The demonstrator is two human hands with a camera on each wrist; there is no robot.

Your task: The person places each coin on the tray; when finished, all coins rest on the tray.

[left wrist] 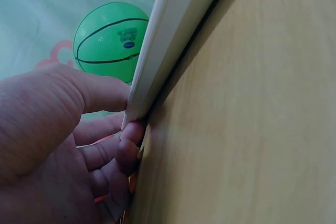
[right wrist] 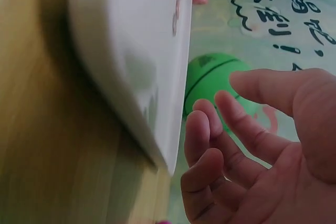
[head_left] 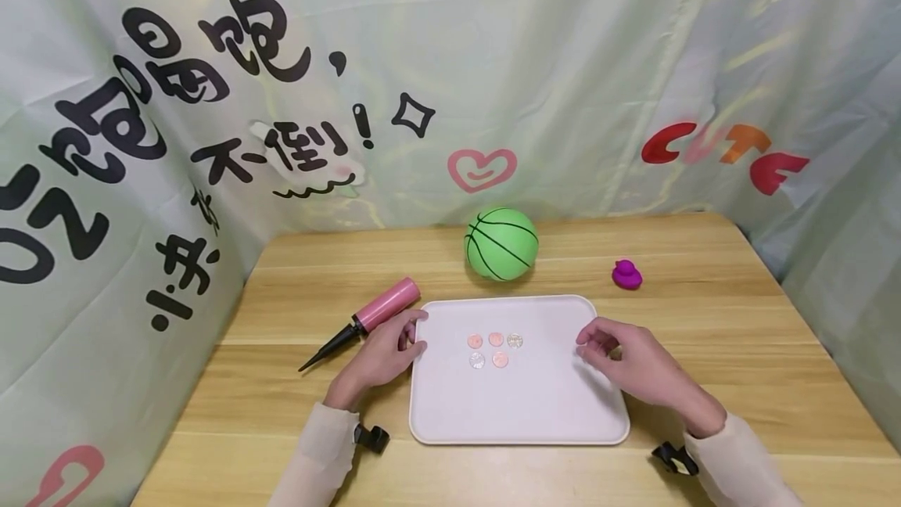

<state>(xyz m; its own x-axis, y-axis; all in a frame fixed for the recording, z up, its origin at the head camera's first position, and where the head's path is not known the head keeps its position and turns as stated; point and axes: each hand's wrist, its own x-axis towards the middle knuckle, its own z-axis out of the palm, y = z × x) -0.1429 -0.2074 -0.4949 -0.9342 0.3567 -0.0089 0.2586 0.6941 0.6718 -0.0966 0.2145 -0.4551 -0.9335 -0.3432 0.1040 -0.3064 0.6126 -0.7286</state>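
A white rectangular tray [head_left: 521, 405] lies on the wooden table, with several small coins [head_left: 496, 339] grouped on its upper left part, some copper-pink, others silvery. My left hand [head_left: 383, 350] pinches the tray's left rim; in the left wrist view the thumb is against the top of the rim [left wrist: 144, 72] and the fingers curl below it. Over the tray's right edge hovers my right hand [head_left: 629, 358], its fingers loosely bent. The right wrist view shows nothing between the thumb and fingers of that hand [right wrist: 262, 145].
Behind the tray sits a green ball [head_left: 501, 244] with black lines. A pink hand pump [head_left: 385, 306] with a black nozzle lies left of the tray, close by the left hand. At the back right is a purple rubber duck [head_left: 626, 275]. Printed cloth [head_left: 577, 84] hangs around the table.
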